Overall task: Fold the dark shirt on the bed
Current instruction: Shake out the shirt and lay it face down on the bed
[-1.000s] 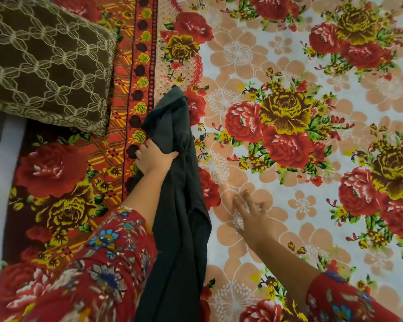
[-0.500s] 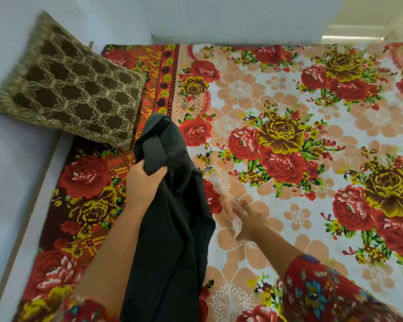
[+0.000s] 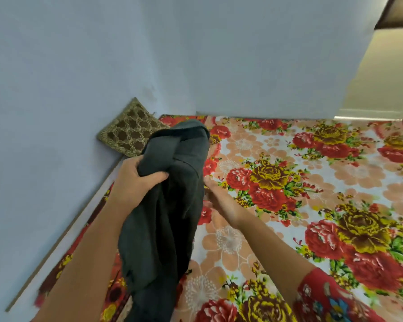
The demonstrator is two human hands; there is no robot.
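Observation:
The dark shirt (image 3: 170, 205) hangs bunched and lifted off the bed (image 3: 335, 182), draping down toward the bottom edge of the view. My left hand (image 3: 135, 177) is shut on a fold near its top. My right hand (image 3: 221, 201) reaches in beside the shirt's right edge, just above the floral sheet. Its fingertips are hidden behind the cloth, so I cannot tell whether it grips the shirt.
A brown patterned cushion (image 3: 128, 131) leans in the corner against the pale blue wall (image 3: 79, 66). The wall runs along the bed's left edge and far end. A cream doorway (image 3: 382, 77) opens at the upper right.
My left hand has raised the shirt higher, and my head has tilted up so the walls fill the top. My right hand has moved from the sheet in to the shirt's edge.

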